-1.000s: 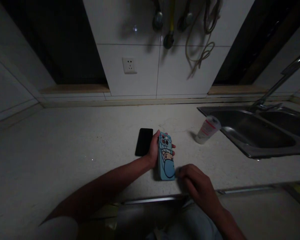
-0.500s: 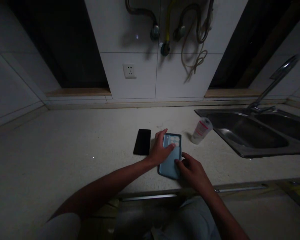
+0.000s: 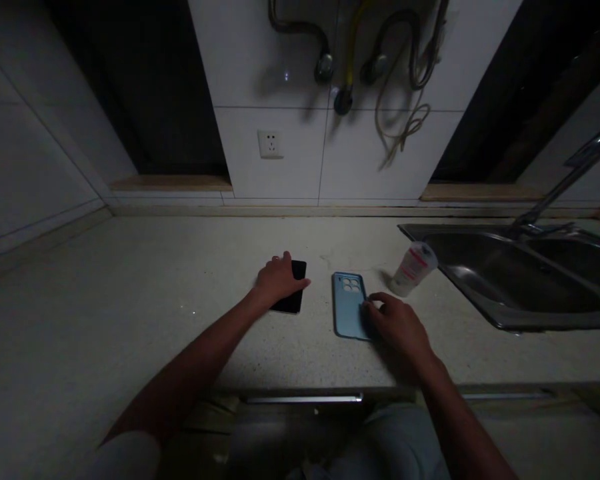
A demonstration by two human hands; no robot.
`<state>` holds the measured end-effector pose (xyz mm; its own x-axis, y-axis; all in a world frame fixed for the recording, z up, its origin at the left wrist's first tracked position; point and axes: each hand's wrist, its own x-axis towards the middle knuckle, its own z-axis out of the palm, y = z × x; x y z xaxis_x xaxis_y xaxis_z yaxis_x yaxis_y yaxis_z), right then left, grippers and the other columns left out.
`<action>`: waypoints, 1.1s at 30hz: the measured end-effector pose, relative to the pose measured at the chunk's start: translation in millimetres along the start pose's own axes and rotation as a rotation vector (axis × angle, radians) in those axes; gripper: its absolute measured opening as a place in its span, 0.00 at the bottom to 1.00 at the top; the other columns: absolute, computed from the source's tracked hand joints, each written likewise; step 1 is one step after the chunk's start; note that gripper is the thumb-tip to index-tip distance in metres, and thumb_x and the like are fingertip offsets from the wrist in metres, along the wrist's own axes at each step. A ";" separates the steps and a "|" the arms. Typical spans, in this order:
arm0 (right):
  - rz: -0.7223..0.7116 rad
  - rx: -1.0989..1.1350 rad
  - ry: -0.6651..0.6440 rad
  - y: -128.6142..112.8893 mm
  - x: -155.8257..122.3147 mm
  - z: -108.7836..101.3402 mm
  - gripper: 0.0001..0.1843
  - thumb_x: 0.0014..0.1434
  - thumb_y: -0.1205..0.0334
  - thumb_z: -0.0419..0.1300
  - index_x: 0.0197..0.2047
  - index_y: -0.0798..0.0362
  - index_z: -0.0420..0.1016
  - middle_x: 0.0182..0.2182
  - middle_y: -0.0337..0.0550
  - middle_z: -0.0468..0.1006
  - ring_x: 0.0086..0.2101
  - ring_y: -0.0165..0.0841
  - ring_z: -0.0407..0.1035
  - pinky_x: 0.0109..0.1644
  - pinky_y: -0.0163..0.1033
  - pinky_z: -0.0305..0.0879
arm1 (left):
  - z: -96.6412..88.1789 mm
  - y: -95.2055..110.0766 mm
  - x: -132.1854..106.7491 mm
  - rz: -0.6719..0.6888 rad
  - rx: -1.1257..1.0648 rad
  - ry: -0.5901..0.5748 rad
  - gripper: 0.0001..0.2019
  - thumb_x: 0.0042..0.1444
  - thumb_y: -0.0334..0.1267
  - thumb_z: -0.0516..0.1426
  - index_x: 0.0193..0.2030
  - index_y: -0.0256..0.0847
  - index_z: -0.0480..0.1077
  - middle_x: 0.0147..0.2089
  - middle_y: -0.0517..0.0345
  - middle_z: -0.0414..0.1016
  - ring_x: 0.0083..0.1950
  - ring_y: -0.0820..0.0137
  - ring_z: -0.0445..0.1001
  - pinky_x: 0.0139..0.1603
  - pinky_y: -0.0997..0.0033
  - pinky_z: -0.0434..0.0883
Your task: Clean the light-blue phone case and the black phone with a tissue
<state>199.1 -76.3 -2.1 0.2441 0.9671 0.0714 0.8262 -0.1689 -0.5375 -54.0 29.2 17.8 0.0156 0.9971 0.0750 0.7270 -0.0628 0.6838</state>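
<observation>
A black smartphone (image 3: 291, 303) lies screen up on the counter, partly covered by my left hand (image 3: 279, 280). The thumb of that hand reaches the phone's right edge while its fingers curl over the left and far side. To the right, a light blue phone case (image 3: 349, 313) rests on the counter, its camera cutouts at the far end. My right hand (image 3: 395, 325) pinches the case along its right edge; the fingertips under that edge are hidden.
Right of the case, a translucent plastic cup (image 3: 413, 269) with red print stands near the steel double sink (image 3: 480, 313). A faucet (image 3: 550, 200) rises behind the sink. On the tiled wall are a socket (image 3: 269, 144) and hanging pipes (image 3: 325, 63).
My left hand has let go of the phone case and moved left onto the smartphone. The case now lies flatter on the counter, with my right hand still at its right edge.
</observation>
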 end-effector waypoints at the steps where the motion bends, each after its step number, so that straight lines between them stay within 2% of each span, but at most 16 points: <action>1: -0.012 0.042 0.027 -0.8 0.9 -0.3 0.24 0.62 0.47 0.55 0.51 0.53 0.79 0.31 0.50 0.79 0.31 0.41 0.73 0.33 0.40 0.60 | -1.1 -1.1 2.0 -0.019 -0.022 -0.006 0.38 0.29 0.48 0.72 0.50 0.38 0.68 0.53 0.31 0.70 0.62 0.32 0.62 0.59 0.44 0.59; 4: -0.043 0.241 0.102 -7.4 4.4 -0.5 0.30 0.60 0.40 0.54 0.53 0.56 0.78 0.31 0.48 0.77 0.33 0.40 0.72 0.36 0.41 0.62 | -4.2 -4.0 7.5 -0.068 -0.038 -0.046 0.32 0.27 0.45 0.73 0.40 0.40 0.66 0.49 0.33 0.71 0.61 0.35 0.66 0.56 0.48 0.63; 8: -0.021 0.580 0.047 -25.6 12.8 -2.9 0.35 0.52 0.37 0.60 0.52 0.56 0.77 0.35 0.49 0.77 0.33 0.38 0.70 0.35 0.39 0.63 | -4.3 -8.1 12.1 -0.074 -0.279 -0.109 0.30 0.24 0.36 0.74 0.35 0.42 0.65 0.39 0.45 0.75 0.52 0.45 0.72 0.49 0.55 0.68; 11: 0.076 0.837 -0.055 -42.2 21.1 -8.7 0.35 0.47 0.42 0.65 0.53 0.56 0.74 0.34 0.45 0.76 0.29 0.33 0.67 0.30 0.35 0.61 | 4.1 -7.6 12.3 -0.066 -0.640 -0.354 0.23 0.33 0.39 0.72 0.36 0.40 0.69 0.33 0.52 0.75 0.35 0.62 0.74 0.37 0.64 0.70; 12: 0.120 0.922 -0.101 -46.9 24.5 -10.6 0.35 0.45 0.46 0.67 0.54 0.55 0.73 0.32 0.42 0.74 0.28 0.32 0.66 0.28 0.34 0.59 | 8.4 -6.3 11.7 -0.131 -0.765 -0.432 0.21 0.38 0.41 0.71 0.37 0.39 0.70 0.31 0.53 0.75 0.30 0.66 0.73 0.33 0.66 0.70; 14: 0.201 1.088 -0.188 -53.6 33.0 -12.4 0.35 0.42 0.55 0.68 0.54 0.55 0.70 0.28 0.39 0.72 0.26 0.30 0.64 0.26 0.32 0.58 | 17.5 -2.6 9.9 -0.261 -0.978 -0.447 0.19 0.45 0.45 0.69 0.39 0.38 0.71 0.27 0.56 0.73 0.24 0.71 0.70 0.27 0.70 0.68; 16: 0.233 1.248 -0.243 -55.7 44.0 -10.4 0.33 0.39 0.63 0.65 0.52 0.55 0.68 0.29 0.38 0.71 0.26 0.29 0.65 0.28 0.32 0.61 | 25.3 1.5 7.5 -0.386 -1.162 -0.443 0.17 0.50 0.45 0.66 0.44 0.39 0.71 0.29 0.56 0.75 0.25 0.70 0.73 0.27 0.70 0.70; 18: 0.207 1.336 -0.267 -54.5 56.5 -4.5 0.30 0.37 0.67 0.62 0.48 0.54 0.67 0.31 0.39 0.71 0.28 0.29 0.67 0.30 0.33 0.66 | 29.9 4.5 5.0 -0.511 -1.336 -0.518 0.15 0.54 0.39 0.63 0.47 0.36 0.71 0.35 0.51 0.79 0.34 0.67 0.79 0.37 0.68 0.74; 19: 0.183 1.345 -0.270 -53.6 62.8 -0.8 0.29 0.36 0.68 0.61 0.47 0.54 0.65 0.32 0.40 0.71 0.29 0.30 0.68 0.31 0.35 0.68 | 31.0 5.4 4.0 -0.526 -1.418 -0.569 0.15 0.56 0.36 0.61 0.49 0.34 0.70 0.38 0.48 0.79 0.38 0.66 0.80 0.43 0.67 0.75; 21: 0.129 1.316 -0.221 -53.3 74.4 6.7 0.29 0.37 0.68 0.60 0.47 0.53 0.63 0.36 0.43 0.73 0.31 0.33 0.71 0.34 0.37 0.70 | 31.4 5.9 2.5 -0.514 -1.559 -0.693 0.16 0.60 0.39 0.57 0.51 0.31 0.70 0.43 0.42 0.80 0.44 0.61 0.80 0.51 0.59 0.74; 24: 0.003 1.163 0.019 -59.4 86.8 14.7 0.29 0.44 0.65 0.61 0.51 0.53 0.63 0.44 0.50 0.76 0.38 0.36 0.74 0.42 0.42 0.73 | 30.8 4.9 1.9 -0.503 -1.684 -0.845 0.25 0.64 0.53 0.51 0.51 0.31 0.71 0.46 0.37 0.79 0.48 0.52 0.79 0.55 0.43 0.70; 26: -0.139 0.986 0.202 -67.5 91.0 18.1 0.25 0.50 0.61 0.61 0.53 0.55 0.67 0.48 0.53 0.76 0.43 0.38 0.74 0.49 0.46 0.72 | 31.5 4.5 1.8 -0.513 -1.701 -0.901 0.31 0.64 0.60 0.48 0.51 0.30 0.71 0.46 0.35 0.79 0.49 0.49 0.78 0.55 0.39 0.68; 27: -0.229 0.874 0.249 -72.2 91.8 20.0 0.22 0.54 0.60 0.60 0.53 0.56 0.70 0.49 0.53 0.77 0.45 0.39 0.74 0.52 0.47 0.71 | 32.2 4.6 1.8 -0.518 -1.702 -0.908 0.33 0.63 0.62 0.46 0.51 0.30 0.71 0.45 0.34 0.78 0.50 0.48 0.78 0.55 0.39 0.68; 29: -0.420 0.601 0.221 -81.7 91.1 25.1 0.18 0.60 0.63 0.55 0.52 0.57 0.74 0.49 0.53 0.78 0.48 0.40 0.74 0.56 0.49 0.69 | 34.1 5.6 1.6 -0.522 -1.712 -0.893 0.36 0.63 0.64 0.44 0.51 0.29 0.72 0.46 0.34 0.78 0.51 0.47 0.77 0.56 0.41 0.67; 33: -0.694 0.039 -0.022 -96.6 81.1 41.3 0.21 0.63 0.73 0.50 0.55 0.60 0.75 0.56 0.57 0.75 0.56 0.43 0.70 0.61 0.51 0.66 | 36.0 9.1 1.8 -0.552 -1.746 -0.772 0.36 0.63 0.65 0.44 0.54 0.32 0.72 0.47 0.37 0.79 0.52 0.50 0.77 0.58 0.48 0.67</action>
<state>118.1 26.3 20.9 -0.3444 0.8528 0.3925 0.7687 0.4962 -0.4036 -22.6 31.9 -2.0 0.6535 0.6945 -0.3012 -0.5766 0.7144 0.3965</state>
